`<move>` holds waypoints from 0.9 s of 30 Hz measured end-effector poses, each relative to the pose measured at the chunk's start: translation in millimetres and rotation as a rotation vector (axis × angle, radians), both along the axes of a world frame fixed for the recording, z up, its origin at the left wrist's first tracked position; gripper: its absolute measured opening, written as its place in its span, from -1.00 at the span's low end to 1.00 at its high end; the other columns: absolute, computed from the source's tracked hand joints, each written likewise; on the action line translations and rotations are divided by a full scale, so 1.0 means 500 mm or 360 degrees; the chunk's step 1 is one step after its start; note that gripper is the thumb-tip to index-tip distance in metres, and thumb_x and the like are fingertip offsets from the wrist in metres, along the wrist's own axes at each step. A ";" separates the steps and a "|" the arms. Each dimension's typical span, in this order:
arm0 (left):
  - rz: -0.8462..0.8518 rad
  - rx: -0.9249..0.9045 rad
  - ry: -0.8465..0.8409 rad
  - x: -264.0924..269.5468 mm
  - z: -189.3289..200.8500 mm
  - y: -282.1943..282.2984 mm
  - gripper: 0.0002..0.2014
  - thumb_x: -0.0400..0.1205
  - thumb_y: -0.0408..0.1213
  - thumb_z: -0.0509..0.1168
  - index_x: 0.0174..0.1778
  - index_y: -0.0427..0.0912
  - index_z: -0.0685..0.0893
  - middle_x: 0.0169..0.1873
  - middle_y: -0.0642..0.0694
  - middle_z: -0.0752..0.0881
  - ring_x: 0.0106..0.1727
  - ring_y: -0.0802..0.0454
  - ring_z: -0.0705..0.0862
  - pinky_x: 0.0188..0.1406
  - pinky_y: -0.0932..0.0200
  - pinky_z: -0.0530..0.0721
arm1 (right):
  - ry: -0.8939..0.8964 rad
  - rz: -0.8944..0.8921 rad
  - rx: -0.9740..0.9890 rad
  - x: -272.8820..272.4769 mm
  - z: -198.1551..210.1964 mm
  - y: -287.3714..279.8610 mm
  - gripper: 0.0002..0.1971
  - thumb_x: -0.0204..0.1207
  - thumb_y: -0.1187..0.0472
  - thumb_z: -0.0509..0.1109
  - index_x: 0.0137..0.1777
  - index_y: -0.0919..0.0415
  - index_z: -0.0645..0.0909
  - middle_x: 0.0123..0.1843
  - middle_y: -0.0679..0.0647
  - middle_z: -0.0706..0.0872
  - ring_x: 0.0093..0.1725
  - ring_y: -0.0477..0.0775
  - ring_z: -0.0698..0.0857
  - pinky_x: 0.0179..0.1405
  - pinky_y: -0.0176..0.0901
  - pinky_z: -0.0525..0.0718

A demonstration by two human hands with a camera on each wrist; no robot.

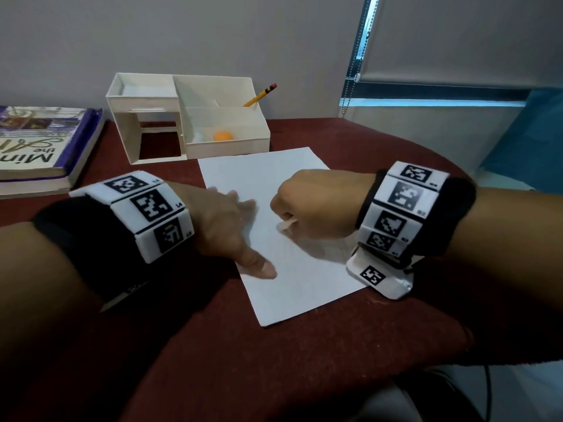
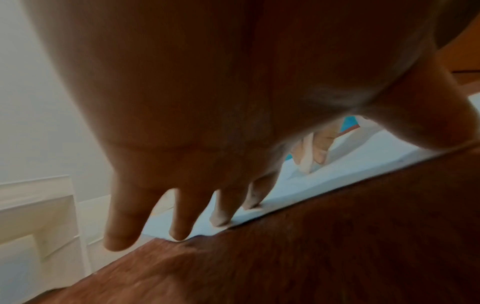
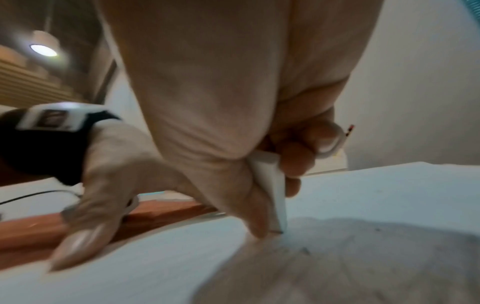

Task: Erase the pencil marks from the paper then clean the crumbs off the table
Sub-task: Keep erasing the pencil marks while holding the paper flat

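Fingers of right hand (image 1: 316,205) pinch white eraser (image 3: 272,185) onto paper (image 1: 292,287); left hand (image 1: 225,226) presses it, fingers spread.

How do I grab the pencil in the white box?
Take the pencil by its top end, near the eraser. Only that part sticks out above the white organizer, leaning up to the right. Come from above and pinch across the shaft, then lift along its slant.
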State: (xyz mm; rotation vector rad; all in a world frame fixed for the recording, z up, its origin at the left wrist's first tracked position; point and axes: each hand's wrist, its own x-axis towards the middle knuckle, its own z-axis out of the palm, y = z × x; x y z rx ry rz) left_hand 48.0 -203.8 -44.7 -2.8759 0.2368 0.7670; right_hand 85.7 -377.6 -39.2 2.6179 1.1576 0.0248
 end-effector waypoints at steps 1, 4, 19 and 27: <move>-0.0039 -0.0017 -0.0027 0.000 0.000 -0.007 0.28 0.10 0.71 0.17 0.68 0.31 -0.24 0.72 0.05 -0.22 0.73 -0.16 -0.16 0.63 -0.40 -0.06 | 0.0003 -0.0022 0.0021 0.002 0.002 0.000 -0.65 0.67 0.02 0.34 -0.34 0.06 0.38 -0.35 -0.06 0.48 -0.31 0.03 0.51 -0.47 -0.19 0.27; -0.0098 0.0010 0.0009 -0.004 -0.004 -0.025 0.15 0.24 0.64 0.20 0.64 0.40 -0.28 0.72 0.03 -0.25 0.73 -0.19 -0.14 0.62 -0.43 -0.02 | -0.0044 -0.0052 0.0075 -0.002 -0.005 0.000 -0.65 0.66 0.01 0.33 -0.35 0.05 0.39 -0.36 -0.07 0.47 -0.25 0.10 0.57 -0.38 -0.17 0.36; -0.0127 -0.0050 0.0111 0.001 -0.005 -0.021 0.08 0.26 0.58 0.25 0.60 0.51 -0.23 0.71 -0.04 -0.30 0.72 -0.20 -0.16 0.64 -0.37 -0.02 | 0.0552 0.0088 0.0156 -0.045 0.015 0.002 -0.90 0.56 0.04 0.49 -0.10 0.03 0.68 -0.23 -0.13 0.69 -0.26 -0.15 0.60 -0.28 -0.34 0.53; -0.0117 -0.0008 0.0102 0.001 -0.011 -0.022 0.13 0.21 0.61 0.23 0.60 0.50 -0.27 0.70 -0.02 -0.32 0.72 -0.22 -0.15 0.62 -0.41 -0.02 | 0.0329 0.0062 0.0081 -0.043 -0.004 0.001 -0.69 0.63 0.02 0.39 -0.35 0.01 0.50 -0.37 -0.09 0.60 -0.38 -0.16 0.55 -0.38 -0.18 0.50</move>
